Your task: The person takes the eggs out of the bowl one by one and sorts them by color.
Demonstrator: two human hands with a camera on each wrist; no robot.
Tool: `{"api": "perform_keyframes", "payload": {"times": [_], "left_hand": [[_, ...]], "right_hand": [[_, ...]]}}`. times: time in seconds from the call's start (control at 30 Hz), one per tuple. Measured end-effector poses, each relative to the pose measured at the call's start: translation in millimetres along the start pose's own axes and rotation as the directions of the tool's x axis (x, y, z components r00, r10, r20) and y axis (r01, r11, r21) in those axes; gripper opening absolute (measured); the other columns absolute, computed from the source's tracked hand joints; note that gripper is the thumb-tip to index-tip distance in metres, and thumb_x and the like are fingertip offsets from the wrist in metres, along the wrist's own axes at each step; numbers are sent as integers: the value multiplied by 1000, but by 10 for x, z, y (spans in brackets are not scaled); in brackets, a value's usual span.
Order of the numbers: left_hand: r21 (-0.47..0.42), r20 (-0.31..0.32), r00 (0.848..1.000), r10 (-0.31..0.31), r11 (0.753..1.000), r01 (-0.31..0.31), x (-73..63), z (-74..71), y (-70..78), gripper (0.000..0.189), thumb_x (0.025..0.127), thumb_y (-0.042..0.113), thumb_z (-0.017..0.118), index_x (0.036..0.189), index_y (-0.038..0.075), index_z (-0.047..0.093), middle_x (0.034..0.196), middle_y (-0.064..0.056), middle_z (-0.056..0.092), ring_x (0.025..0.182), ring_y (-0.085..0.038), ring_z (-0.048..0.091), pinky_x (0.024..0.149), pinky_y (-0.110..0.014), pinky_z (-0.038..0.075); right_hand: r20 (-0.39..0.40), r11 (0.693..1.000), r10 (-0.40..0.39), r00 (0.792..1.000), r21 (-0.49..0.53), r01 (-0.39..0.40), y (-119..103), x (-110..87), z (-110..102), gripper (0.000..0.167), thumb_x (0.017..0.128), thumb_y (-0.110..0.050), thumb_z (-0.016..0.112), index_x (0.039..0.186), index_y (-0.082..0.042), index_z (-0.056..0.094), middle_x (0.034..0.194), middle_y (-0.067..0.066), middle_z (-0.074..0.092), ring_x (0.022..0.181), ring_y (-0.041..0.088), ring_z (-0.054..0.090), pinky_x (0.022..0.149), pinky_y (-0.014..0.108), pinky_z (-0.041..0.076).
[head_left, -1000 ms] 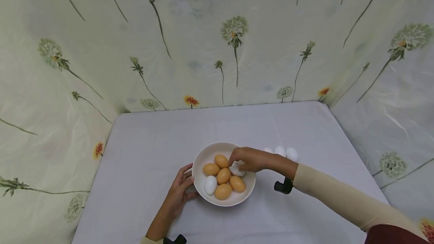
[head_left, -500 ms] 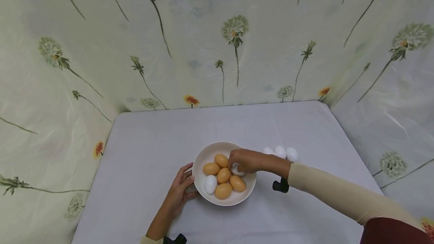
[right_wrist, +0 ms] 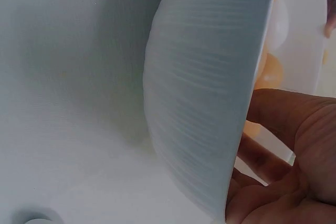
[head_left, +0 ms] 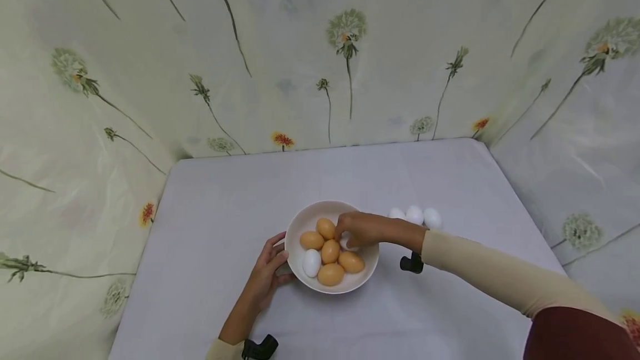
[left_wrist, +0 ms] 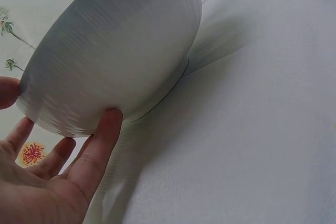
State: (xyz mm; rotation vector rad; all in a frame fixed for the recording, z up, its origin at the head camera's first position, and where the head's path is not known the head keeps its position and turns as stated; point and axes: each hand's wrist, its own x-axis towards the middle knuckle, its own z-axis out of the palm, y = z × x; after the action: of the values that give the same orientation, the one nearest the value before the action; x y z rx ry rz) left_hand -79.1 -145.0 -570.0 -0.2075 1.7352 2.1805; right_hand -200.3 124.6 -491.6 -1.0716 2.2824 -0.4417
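A white bowl [head_left: 300, 218] stands on the table, holding several brown eggs [head_left: 330, 251] and a white egg [head_left: 312, 263] at its left side. My left hand [head_left: 262, 279] grips the bowl's left side, thumb at the rim; in the left wrist view its fingertips press the outer wall of the bowl [left_wrist: 121, 51]. Reaching over the right rim, my right hand [head_left: 367, 229] has its fingers curled round a second white egg [head_left: 346, 242], mostly covered by the hand. In the right wrist view the bowl's wall [right_wrist: 205, 77] hides that egg and the fingertips.
Three white eggs [head_left: 414, 215] sit in a row on the white-covered table [head_left: 225, 199], just behind my right wrist. Flower-printed sheeting [head_left: 290, 71] rises along the table's back and sides.
The right fingers have sunk a little deeper around the white egg, and less of it shows. The head view has tipped slightly, shifting the scene upward. My left hand keeps its hold on the bowl.
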Motion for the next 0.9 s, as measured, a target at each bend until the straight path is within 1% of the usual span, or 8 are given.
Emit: {"api": "perform_keyframes", "payload": {"times": [0.17,0.4,0.7,0.9], "left_hand": [[-4,-2,1000,-10,1000,10,-8,6,3,54,101,29,57,151,24,36,152,-16,43,128,-33,56,89,-49,57],[-22,-6,1000,-7,1000,7,5,5,-2,53,101,29,58,150,27,38,151,-14,45,127,-32,56,88,-47,58],[-31,-6,1000,-4,1000,4,5,9,19,52,101,26,57,150,26,38,151,-14,44,126,-30,58,86,-46,59],[-31,-5,1000,-5,1000,5,3,14,22,52,101,27,57,150,26,38,151,-14,44,126,-31,58,87,-46,58]], "right_hand": [[16,1000,-12,1000,10,12,17,2,3,27,84,-1,75,108,-12,76,110,2,66,106,17,60,93,34,54],[13,1000,-18,1000,13,18,14,10,-15,28,82,1,75,108,-11,76,108,3,67,104,17,59,93,35,52],[21,999,-49,999,-2,49,-10,9,-45,28,82,2,75,108,-8,76,109,4,68,106,18,59,96,36,51],[26,998,-61,998,16,61,-24,-14,-58,31,80,5,76,108,-8,77,108,5,69,106,19,59,96,36,50]]}}
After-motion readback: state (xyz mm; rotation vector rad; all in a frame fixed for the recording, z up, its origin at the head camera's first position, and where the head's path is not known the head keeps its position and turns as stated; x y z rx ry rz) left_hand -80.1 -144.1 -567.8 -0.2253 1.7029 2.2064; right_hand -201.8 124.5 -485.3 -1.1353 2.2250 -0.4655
